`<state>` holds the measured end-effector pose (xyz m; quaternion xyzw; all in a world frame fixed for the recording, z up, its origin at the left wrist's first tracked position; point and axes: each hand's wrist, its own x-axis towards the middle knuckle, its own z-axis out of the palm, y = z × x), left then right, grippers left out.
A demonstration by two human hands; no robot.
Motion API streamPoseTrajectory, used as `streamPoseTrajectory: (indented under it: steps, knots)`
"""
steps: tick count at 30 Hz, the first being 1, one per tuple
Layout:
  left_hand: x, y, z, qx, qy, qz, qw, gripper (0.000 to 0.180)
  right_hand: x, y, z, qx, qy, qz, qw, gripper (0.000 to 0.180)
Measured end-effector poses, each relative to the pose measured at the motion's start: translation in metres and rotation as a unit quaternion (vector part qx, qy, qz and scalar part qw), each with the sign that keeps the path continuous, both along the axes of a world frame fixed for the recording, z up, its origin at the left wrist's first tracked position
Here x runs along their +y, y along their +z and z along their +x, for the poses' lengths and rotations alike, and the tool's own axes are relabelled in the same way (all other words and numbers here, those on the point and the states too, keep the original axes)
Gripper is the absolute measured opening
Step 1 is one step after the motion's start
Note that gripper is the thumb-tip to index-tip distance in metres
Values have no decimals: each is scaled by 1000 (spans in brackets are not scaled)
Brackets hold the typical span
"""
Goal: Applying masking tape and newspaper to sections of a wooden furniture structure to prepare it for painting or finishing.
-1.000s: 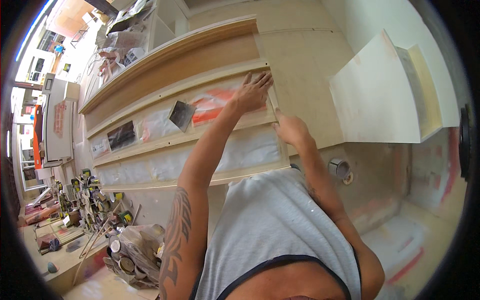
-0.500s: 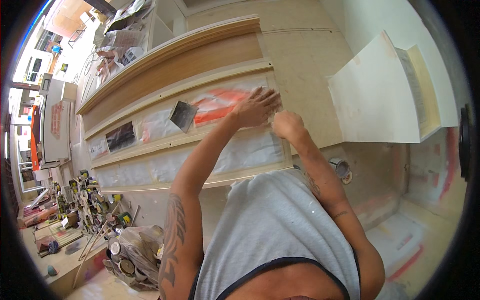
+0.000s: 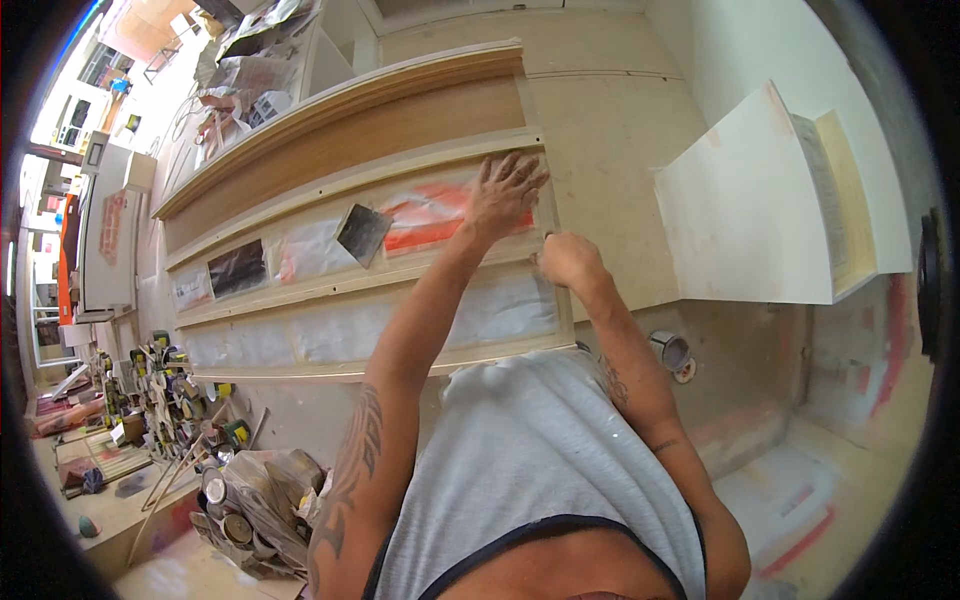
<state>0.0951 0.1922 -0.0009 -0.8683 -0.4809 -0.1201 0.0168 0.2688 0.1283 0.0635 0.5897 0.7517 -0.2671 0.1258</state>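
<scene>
A long, pale wooden frame (image 3: 320,293) with parallel rails lies in front of me. Plastic sheeting (image 3: 425,215) with red-orange print covers its middle section, and whitish film (image 3: 400,320) fills the nearer one. My left hand (image 3: 503,195) rests fingers spread over the sheeting close to the frame's right end. Just nearer and to the right, my right hand (image 3: 570,260) is closed at the end of a rail. Whatever its fingers hold, if anything, is hidden. A dark grey square sheet (image 3: 363,235) lies across the sheeting to the left, beyond both hands.
On the right stands a white panelled cabinet piece (image 3: 750,210). A metal can (image 3: 670,350) sits below it, beside my right forearm. Clustered tools (image 3: 160,400) and a plastic bag with cans (image 3: 260,510) occupy the lower left. Crumpled plastic (image 3: 245,75) lies at the far left.
My left hand has slid slightly away from me and left, its fingers now more spread. The right hand stays closed at the frame's end. The whole view has shifted a little.
</scene>
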Motion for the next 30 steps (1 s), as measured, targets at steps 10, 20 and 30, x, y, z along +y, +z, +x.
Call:
streamPoseTrajectory:
  steps: [10, 20, 30]
  knots:
    - [-2, -1, 28, 21, 89, 73, 993, 55, 1, 4, -2, 6, 28, 9, 1000, 24]
    - [-8, 11, 11, -31, 110, 21, 993, 48, -6, 3, -1, 31, -25, -12, 999, 25]
    - [-101, 10, -224, -90, 477, 69, 872, 83, -8, -6, 1, 84, -45, -3, 995, 38]
